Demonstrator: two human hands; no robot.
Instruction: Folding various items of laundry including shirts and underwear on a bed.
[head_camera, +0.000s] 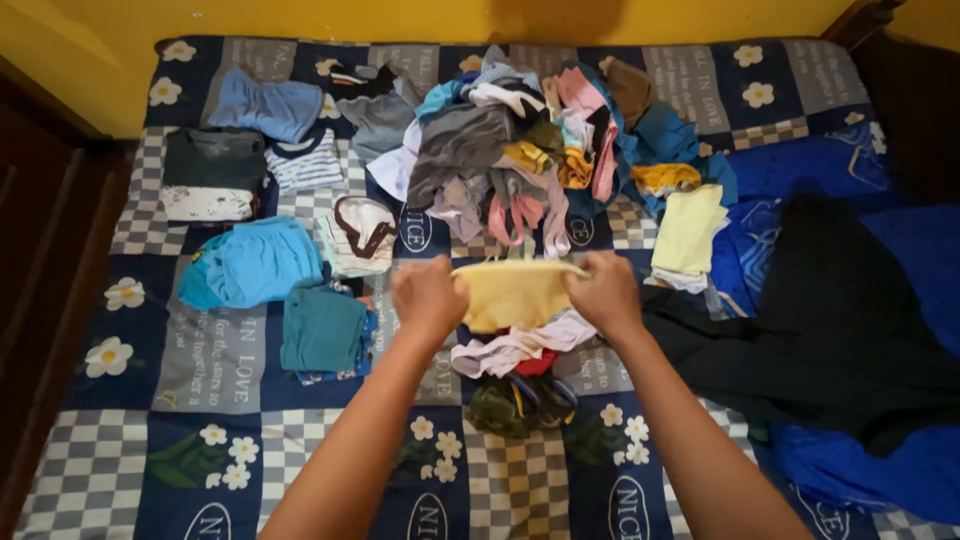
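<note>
Head camera, looking down at a bed (120, 420) covered in a patchwork spread of navy, grey and checked squares with white flowers. Two bare forearms reach in from the near edge.

The left hand (428, 297) is closed in a fist on the left end of a small yellow garment (513, 293). The right hand (606, 295) is closed the same way on the garment's right end. Between them the top edge of the yellow garment is stretched out flat, and the cloth hangs down from it, held just above the middle of the bed.

Directly under the yellow garment lies a small heap: a crumpled white and pink cloth (515, 345), then a dark green item (520, 403) nearer the camera.

Just beyond the hands, toward the far side, is a big loose pile of mixed clothes (530, 145) in grey, pink, yellow, teal and white.

To the left lie separate folded pieces: a light blue garment (250, 263), a teal folded piece (322, 330) near it, a cream item with dark trim (358, 235), a striped top (305, 162), a dark grey folded garment (213, 172) and a blue one (265, 105) at the far left.

To the right, a pale yellow folded cloth (688, 228) rests beside the pile, and a large black cloth (830, 320) spreads over bright blue fabric (860, 470). A yellow wall (400, 18) runs behind the bed.
</note>
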